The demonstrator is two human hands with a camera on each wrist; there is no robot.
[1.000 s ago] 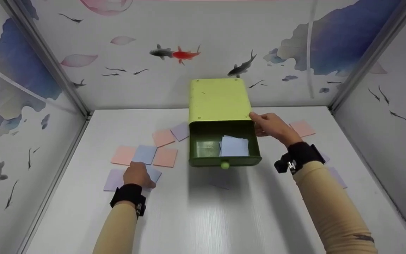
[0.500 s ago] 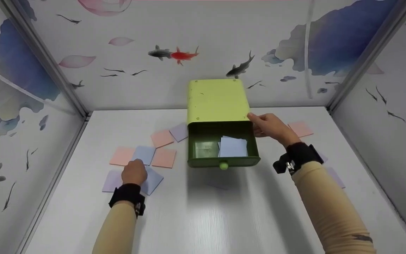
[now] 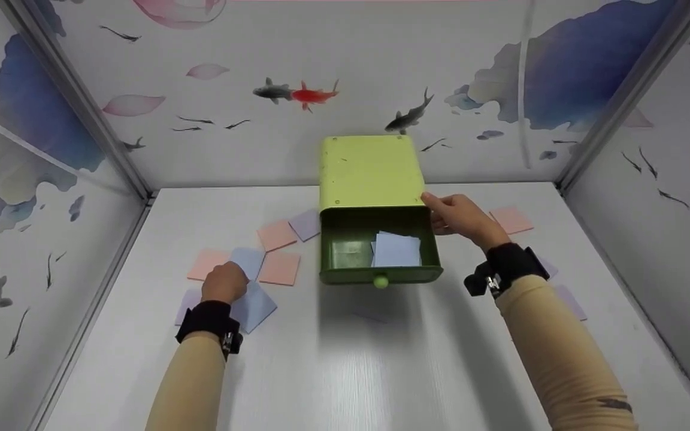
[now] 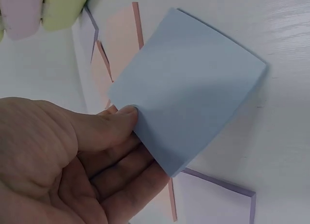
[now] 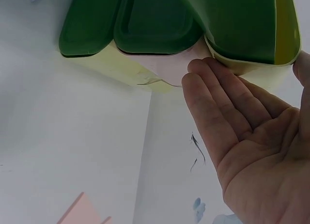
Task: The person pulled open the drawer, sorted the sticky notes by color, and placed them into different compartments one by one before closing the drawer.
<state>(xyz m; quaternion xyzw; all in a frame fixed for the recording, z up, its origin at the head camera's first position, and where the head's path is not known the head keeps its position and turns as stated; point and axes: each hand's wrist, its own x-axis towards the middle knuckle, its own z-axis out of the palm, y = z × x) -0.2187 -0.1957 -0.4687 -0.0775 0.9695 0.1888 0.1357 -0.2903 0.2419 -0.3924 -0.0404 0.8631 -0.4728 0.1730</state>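
My left hand (image 3: 225, 284) pinches a blue sticky note pad (image 4: 189, 88) along one edge, thumb on top and fingers beneath; the pad is tilted over the left part of the table. My right hand (image 3: 462, 216) rests on the right side of a drawer unit (image 3: 372, 170) with a yellow-green top, its thumb at the top front corner. In the right wrist view, the fingers (image 5: 213, 117) lie fairly straight against the unit's side. The unit's top drawer (image 3: 351, 276), dark green with a round knob, is pulled out. Pale blue note pads (image 3: 398, 249) lie in its right half.
Pink (image 3: 279, 268), blue (image 3: 248, 261) and purple pads (image 3: 189, 302) lie on the white table (image 3: 345, 371) left of the unit. A pink pad (image 3: 511, 219) and purple pads (image 3: 571, 302) lie at the right, partly behind my right arm. Printed walls enclose the table.
My left hand has shifted slightly up and left, and the blue pad in it has turned, showing more of its surface. My right hand and the drawer unit stay put.
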